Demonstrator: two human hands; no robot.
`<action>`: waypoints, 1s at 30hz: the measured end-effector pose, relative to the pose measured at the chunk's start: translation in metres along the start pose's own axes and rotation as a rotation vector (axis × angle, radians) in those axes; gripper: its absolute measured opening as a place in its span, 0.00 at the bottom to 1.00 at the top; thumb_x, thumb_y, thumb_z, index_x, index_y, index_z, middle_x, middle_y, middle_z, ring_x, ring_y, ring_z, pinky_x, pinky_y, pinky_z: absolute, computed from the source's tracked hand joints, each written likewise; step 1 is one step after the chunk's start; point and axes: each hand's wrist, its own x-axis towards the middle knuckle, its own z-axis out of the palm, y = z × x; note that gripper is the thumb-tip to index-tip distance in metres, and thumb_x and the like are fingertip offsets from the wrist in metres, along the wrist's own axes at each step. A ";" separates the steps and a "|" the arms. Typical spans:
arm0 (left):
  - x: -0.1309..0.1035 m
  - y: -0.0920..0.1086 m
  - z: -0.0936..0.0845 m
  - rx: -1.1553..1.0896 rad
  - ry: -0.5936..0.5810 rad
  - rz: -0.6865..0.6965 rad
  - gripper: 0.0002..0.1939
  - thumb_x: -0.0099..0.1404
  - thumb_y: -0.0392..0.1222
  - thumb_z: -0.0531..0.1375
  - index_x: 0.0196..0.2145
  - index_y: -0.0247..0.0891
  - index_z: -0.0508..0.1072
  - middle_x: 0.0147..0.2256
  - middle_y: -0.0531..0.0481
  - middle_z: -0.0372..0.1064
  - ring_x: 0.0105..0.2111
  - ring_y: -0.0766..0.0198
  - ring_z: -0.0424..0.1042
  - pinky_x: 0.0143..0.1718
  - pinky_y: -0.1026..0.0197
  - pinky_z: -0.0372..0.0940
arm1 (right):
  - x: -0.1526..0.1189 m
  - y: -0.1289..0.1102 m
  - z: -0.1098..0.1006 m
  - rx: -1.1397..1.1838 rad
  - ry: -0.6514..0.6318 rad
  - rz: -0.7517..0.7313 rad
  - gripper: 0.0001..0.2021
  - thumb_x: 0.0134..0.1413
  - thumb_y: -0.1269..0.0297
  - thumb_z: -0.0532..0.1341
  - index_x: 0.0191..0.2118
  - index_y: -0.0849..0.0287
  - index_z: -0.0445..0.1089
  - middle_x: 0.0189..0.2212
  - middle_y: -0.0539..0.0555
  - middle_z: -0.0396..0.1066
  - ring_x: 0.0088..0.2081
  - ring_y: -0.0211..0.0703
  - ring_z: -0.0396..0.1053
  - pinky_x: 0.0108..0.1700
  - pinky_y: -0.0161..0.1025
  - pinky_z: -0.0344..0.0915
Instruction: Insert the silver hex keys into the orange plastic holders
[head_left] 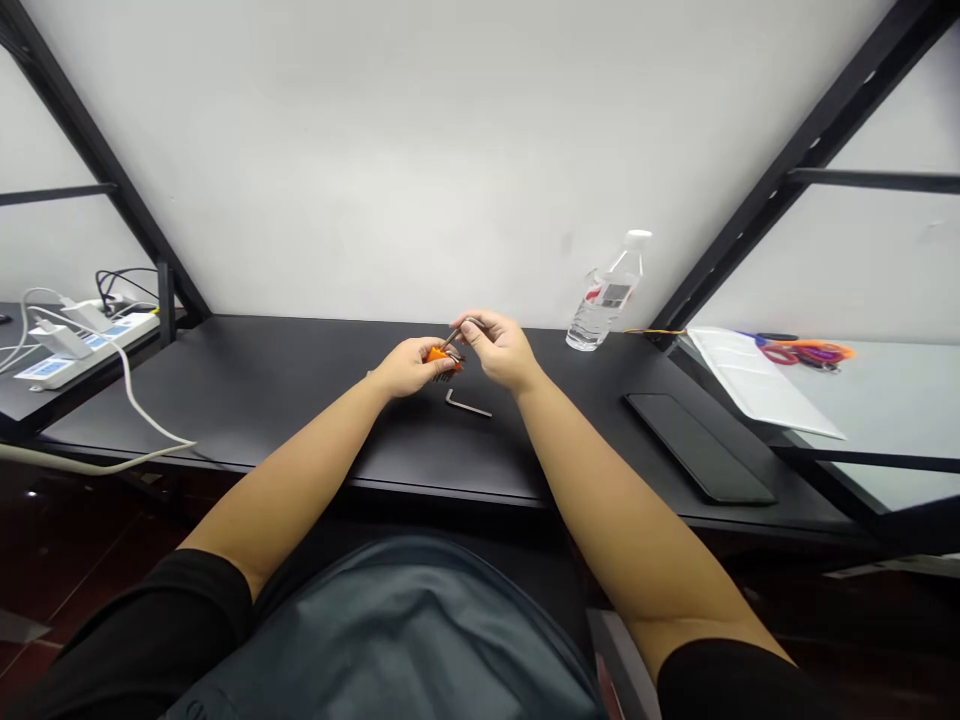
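Observation:
My left hand (409, 368) is closed around an orange hex key holder (436, 354), with several dark key ends showing below it. Just to its right, my right hand (501, 350) pinches a metal hex key (452, 337) whose lower end meets the holder. Whether that end sits inside a slot I cannot tell. Another L-shaped hex key (469, 405) lies loose on the black table (300, 400), nearer to me than both hands.
A water bottle (606, 292) stands at the back right by the wall. On the right lies a black flat tablet-like slab (697, 447), beside a white padded sheet (757, 380) and scissors (780, 354). At left are a power strip (90, 350) and a white cable (135, 395).

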 end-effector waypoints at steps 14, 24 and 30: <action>0.001 -0.003 -0.003 0.060 -0.047 -0.047 0.21 0.63 0.56 0.65 0.42 0.34 0.77 0.39 0.43 0.79 0.38 0.58 0.77 0.45 0.55 0.70 | 0.003 0.010 -0.004 -0.192 -0.075 0.000 0.14 0.64 0.57 0.57 0.46 0.56 0.76 0.44 0.57 0.77 0.46 0.49 0.74 0.54 0.49 0.69; 0.002 -0.005 -0.003 -0.123 0.064 -0.061 0.20 0.63 0.52 0.67 0.44 0.33 0.75 0.39 0.40 0.79 0.40 0.58 0.79 0.50 0.52 0.70 | 0.004 0.011 -0.024 -0.418 0.005 -0.218 0.28 0.60 0.67 0.57 0.66 0.52 0.63 0.56 0.60 0.71 0.52 0.51 0.70 0.58 0.53 0.67; 0.003 -0.007 -0.004 -0.101 0.086 -0.049 0.19 0.63 0.51 0.67 0.43 0.33 0.76 0.37 0.42 0.79 0.39 0.58 0.78 0.50 0.51 0.70 | 0.005 0.010 -0.024 -0.526 -0.144 -0.343 0.27 0.55 0.74 0.54 0.59 0.48 0.73 0.54 0.55 0.73 0.56 0.53 0.69 0.62 0.56 0.64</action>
